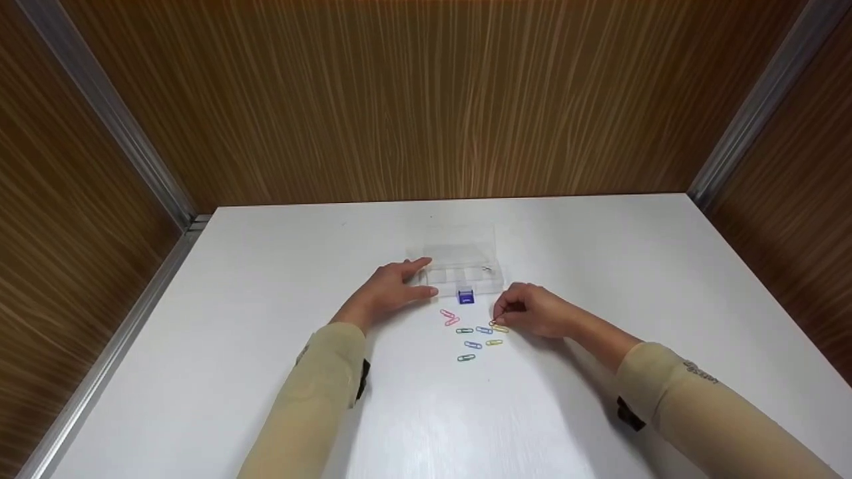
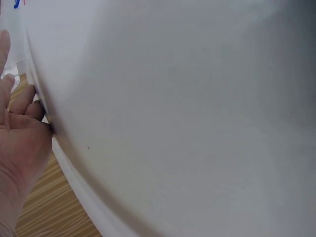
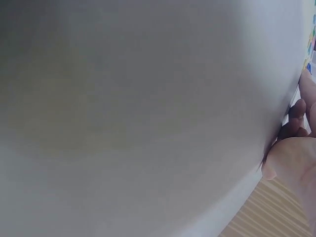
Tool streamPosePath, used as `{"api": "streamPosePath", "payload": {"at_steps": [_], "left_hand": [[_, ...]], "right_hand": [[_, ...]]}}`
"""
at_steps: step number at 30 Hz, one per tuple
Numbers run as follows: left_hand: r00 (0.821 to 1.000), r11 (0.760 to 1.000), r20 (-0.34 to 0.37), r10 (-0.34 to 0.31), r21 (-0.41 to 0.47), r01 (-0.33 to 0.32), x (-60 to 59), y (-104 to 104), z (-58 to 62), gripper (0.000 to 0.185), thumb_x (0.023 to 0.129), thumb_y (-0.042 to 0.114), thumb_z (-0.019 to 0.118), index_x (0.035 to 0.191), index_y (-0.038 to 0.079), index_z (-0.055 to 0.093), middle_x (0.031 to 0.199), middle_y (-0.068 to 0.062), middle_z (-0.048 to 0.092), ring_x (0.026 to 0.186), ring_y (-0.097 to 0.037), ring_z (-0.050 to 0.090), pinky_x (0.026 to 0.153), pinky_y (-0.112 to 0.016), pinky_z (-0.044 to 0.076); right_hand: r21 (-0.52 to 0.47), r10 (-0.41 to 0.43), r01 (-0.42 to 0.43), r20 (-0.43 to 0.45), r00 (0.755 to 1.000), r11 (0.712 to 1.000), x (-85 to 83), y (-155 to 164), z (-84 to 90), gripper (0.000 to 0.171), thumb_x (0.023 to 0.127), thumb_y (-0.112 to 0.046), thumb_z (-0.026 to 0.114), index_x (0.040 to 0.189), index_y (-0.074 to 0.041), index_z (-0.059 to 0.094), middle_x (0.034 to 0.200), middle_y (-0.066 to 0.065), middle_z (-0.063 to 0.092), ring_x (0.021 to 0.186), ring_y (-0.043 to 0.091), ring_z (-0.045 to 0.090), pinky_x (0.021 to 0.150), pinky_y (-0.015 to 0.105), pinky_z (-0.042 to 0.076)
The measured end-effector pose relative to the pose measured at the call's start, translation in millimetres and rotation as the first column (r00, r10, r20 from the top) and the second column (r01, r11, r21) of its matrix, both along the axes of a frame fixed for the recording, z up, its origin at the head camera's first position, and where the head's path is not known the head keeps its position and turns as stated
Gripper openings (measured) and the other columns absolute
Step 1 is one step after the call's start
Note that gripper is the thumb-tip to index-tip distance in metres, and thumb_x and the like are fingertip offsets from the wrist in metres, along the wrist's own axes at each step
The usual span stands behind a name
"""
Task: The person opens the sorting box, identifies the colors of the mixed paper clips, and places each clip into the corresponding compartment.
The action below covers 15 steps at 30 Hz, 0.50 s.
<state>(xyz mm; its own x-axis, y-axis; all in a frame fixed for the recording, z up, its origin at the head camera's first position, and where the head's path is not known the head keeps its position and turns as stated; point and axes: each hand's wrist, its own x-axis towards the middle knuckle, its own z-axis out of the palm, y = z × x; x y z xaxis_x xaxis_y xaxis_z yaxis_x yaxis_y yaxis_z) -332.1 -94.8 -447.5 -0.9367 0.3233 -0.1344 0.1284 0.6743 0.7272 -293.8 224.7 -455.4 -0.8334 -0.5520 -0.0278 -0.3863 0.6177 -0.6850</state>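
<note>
Left sleeve [image 1: 299, 406], beige, nearest the camera, leads up to the left grip [image 1: 388, 293], a bare hand with thumb and forefinger spread apart at the left end of the clear case [image 1: 491, 287]. It touches that end, no pinch visible. Case sits mid-tabletop [image 1: 599, 253], lid [image 1: 459, 254] up at the back, dividers inside, blue latch [image 1: 466, 297] at the front. Looks like thin rigid plastic: light, likely to slide if bumped, hinge probably the weak point; best steadied by the end walls, as here.

Paper clips lie loose in front of it. Left to right: pink pair [image 1: 450, 318], green ones [image 1: 464, 330], blue ones [image 1: 473, 344], yellow ones [image 1: 494, 342]. All probably very light, stiff but springy, slick and hard to lift off a flat surface; best taken across the two long sides with fingertips, or tipped up by one rounded end.

Right grip [image 1: 538, 313], nearly closed, thumb and forefinger tips together, seems to pinch the end of a reddish clip [image 1: 492, 323] just beside a yellow one; contact too small to confirm. Neither wrist view shows the fingertip hold clearly. Right sleeve [image 1: 719, 406] runs off at the lower right.
</note>
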Motion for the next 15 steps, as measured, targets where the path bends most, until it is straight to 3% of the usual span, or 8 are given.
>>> {"api": "streamPosePath", "payload": {"at_steps": [7, 15], "left_hand": [[1.000, 1.000, 0.020, 0.012, -0.004, -0.012, 0.3, 1.0, 0.7, 0.075, 0.095, 0.052, 0.078, 0.162, 0.040, 0.046, 0.170, -0.001, 0.038, 0.160, -0.025, 0.026, 0.129, -0.047, 0.020], [1.000, 1.000, 0.006, -0.008, -0.009, 0.008, -0.8, 0.6, -0.5, 0.074, 0.096, 0.051, 0.077, 0.161, 0.039, 0.046, 0.166, -0.002, 0.044, 0.159, -0.024, 0.028, 0.129, -0.045, 0.021]], "right_hand": [[0.021, 0.000, 0.001, -0.032, 1.000, 1.000, 0.9, -0.1, 0.3, 0.015, 0.100, -0.004, 0.071, 0.094, -0.017, 0.075, 0.096, -0.001, 0.063, 0.097, 0.021, 0.055, 0.086, 0.035, 0.043], [0.026, 0.010, -0.008, -0.098, 0.995, 1.000, 4.8, 1.0, -1.6, 0.017, 0.100, -0.003, 0.068, 0.092, -0.018, 0.072, 0.094, -0.003, 0.061, 0.097, 0.022, 0.053, 0.088, 0.040, 0.039]]}}
